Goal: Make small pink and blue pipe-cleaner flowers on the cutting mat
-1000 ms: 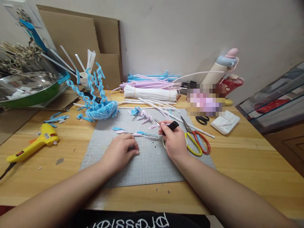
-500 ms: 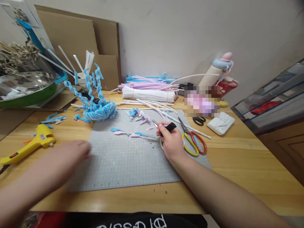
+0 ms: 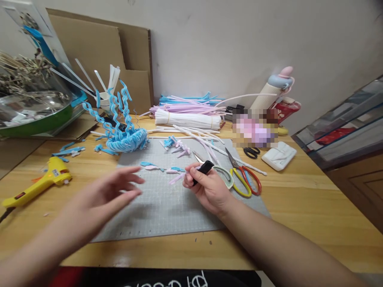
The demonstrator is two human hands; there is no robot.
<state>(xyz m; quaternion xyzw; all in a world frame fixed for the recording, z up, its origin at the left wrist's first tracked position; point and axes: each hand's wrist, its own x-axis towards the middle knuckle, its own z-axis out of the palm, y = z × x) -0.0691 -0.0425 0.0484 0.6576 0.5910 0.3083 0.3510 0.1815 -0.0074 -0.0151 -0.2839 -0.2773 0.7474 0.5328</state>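
My right hand [image 3: 211,189] is closed around a small black tool [image 3: 205,170] whose exact kind I cannot make out. At its fingertips a lilac strip of pipe cleaner [image 3: 177,179] sticks out to the left. Scissors with pale green handles [image 3: 225,175] lie just behind this hand, partly hidden by it. My left hand [image 3: 115,191] hovers over the left part of the grey cutting mat [image 3: 149,215], fingers apart and holding nothing. Between and beyond the hands, small blue and pink leaf-shaped pieces [image 3: 149,166] rest on the mat.
A yellow glue gun [image 3: 49,179] lies left, near a blue pipe-cleaner ring with spirals [image 3: 128,139]. Bundled white pipe cleaners [image 3: 187,119] lie at the back. Scissors with yellow and red handles [image 3: 241,179] and a white box [image 3: 279,155] are on the right.
My left hand has moved right over the mat and its fingers have spread. My right hand has shifted slightly left and toward me with the black tool, uncovering more of the green-handled scissors.
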